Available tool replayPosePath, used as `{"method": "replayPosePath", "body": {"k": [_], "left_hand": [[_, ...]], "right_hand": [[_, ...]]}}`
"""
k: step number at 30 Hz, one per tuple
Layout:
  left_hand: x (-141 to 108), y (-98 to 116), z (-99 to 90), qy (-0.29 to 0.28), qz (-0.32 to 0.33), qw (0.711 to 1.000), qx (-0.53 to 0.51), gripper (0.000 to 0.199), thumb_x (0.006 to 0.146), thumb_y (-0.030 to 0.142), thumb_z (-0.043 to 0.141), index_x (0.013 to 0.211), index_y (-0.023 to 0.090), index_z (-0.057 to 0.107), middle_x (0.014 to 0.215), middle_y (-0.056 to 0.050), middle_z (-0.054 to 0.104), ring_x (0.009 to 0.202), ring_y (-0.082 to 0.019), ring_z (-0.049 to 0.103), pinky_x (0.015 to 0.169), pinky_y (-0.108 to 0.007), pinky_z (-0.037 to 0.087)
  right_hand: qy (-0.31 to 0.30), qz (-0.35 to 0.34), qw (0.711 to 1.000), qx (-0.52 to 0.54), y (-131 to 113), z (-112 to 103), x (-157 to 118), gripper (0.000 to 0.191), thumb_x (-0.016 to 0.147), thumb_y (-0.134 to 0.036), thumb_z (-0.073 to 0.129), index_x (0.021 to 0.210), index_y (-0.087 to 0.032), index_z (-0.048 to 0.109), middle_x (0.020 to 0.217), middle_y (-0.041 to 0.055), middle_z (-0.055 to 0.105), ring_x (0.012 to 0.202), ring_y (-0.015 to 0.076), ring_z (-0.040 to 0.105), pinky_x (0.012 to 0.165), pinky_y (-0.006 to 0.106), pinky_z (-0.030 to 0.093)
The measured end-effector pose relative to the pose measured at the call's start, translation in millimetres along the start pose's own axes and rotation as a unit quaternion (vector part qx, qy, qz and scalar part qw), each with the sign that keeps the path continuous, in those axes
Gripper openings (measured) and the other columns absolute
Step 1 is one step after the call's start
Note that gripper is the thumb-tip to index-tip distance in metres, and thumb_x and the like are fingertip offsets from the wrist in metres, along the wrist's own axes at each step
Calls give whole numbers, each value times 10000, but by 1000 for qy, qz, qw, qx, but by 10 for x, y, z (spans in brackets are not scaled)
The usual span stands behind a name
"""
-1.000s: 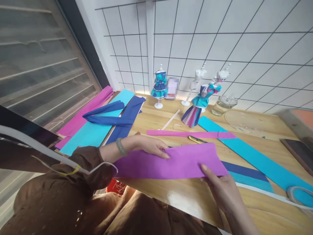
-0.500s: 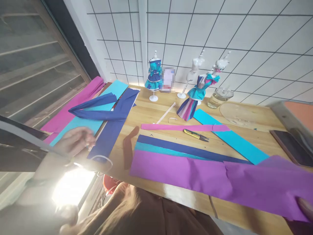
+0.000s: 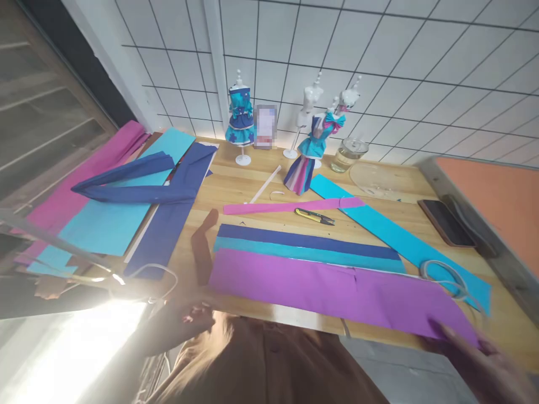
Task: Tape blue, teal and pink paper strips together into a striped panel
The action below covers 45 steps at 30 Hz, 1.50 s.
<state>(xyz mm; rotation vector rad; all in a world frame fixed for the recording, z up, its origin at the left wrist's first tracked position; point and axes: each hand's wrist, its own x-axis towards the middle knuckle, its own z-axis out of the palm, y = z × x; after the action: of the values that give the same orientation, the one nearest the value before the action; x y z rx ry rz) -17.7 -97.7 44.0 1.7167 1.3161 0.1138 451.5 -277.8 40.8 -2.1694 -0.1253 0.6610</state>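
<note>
A wide purple cloth strip (image 3: 290,286) lies along the front of the wooden table, partly over a turquoise strip (image 3: 320,257) and a dark blue strip (image 3: 303,238). My right hand (image 3: 475,353) pinches its right end, thumb on top, fingers hidden beneath. By the table's front edge, below the purple strip's left end, is my left hand (image 3: 191,317), blurred and in shadow; its finger pose is unclear. Yellow-handled thread snips (image 3: 314,216) rest behind the strips, near a narrow pink strip (image 3: 290,206).
Miniature mannequins, one in a blue dress (image 3: 241,120), one in a striped skirt (image 3: 312,146), stand by the tiled wall. A glass jar (image 3: 348,154), phone (image 3: 446,223), bright blue strip (image 3: 396,233) and coiled cable (image 3: 442,275) lie rightward. Folded cloth (image 3: 105,219) lies left, beside a glaring lamp (image 3: 96,348).
My left hand has come down from over the left-hand cloths to the table's front edge. The purple strip now lies flatter and straighter, its right end held in my right hand. The view has shifted right.
</note>
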Motion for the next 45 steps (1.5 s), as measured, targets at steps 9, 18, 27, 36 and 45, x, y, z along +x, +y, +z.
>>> {"method": "replayPosePath", "body": {"k": [9, 18, 27, 36, 45], "left_hand": [[965, 511, 90, 92, 306, 903, 288, 432, 811, 335, 606, 1200, 154, 548, 1120, -122, 586, 1063, -288, 488, 898, -468, 427], [934, 611, -31, 80, 334, 886, 311, 174, 864, 223, 502, 711, 180, 574, 768, -37, 563, 801, -205, 502, 720, -351, 415], [396, 228, 36, 210, 454, 784, 367, 252, 816, 37, 439, 874, 201, 621, 914, -79, 647, 934, -243, 553, 828, -417, 429], [408, -26, 261, 142, 392, 844, 338, 235, 831, 291, 539, 1033, 207, 623, 1097, -94, 637, 1071, -277, 540, 883, -436, 456], [615, 10, 177, 165, 362, 864, 308, 186, 844, 342, 562, 957, 220, 646, 1059, -75, 625, 1049, -257, 524, 921, -456, 419]], "right_hand": [[-106, -37, 991, 75, 23, -42, 125, 304, 576, -318, 750, 847, -196, 684, 826, 41, 683, 800, 253, 660, 702, 275, 536], [-83, -137, 987, -9, 121, -258, 272, 225, 527, -290, 756, 740, -231, 710, 836, 22, 696, 989, 317, 605, 884, 352, 463], [-109, -191, 976, 4, 87, -296, 291, 253, 498, -282, 726, 744, -229, 697, 975, 64, 676, 993, 344, 590, 784, 368, 486], [-85, -299, 944, -112, 199, -207, 342, 134, 596, -366, 654, 625, -236, 663, 1027, 51, 643, 1045, 285, 559, 968, 372, 370], [-55, -178, 977, -104, 314, -381, 227, 223, 622, -371, 598, 770, -268, 729, 994, 23, 680, 1129, 303, 527, 1016, 352, 346]]}}
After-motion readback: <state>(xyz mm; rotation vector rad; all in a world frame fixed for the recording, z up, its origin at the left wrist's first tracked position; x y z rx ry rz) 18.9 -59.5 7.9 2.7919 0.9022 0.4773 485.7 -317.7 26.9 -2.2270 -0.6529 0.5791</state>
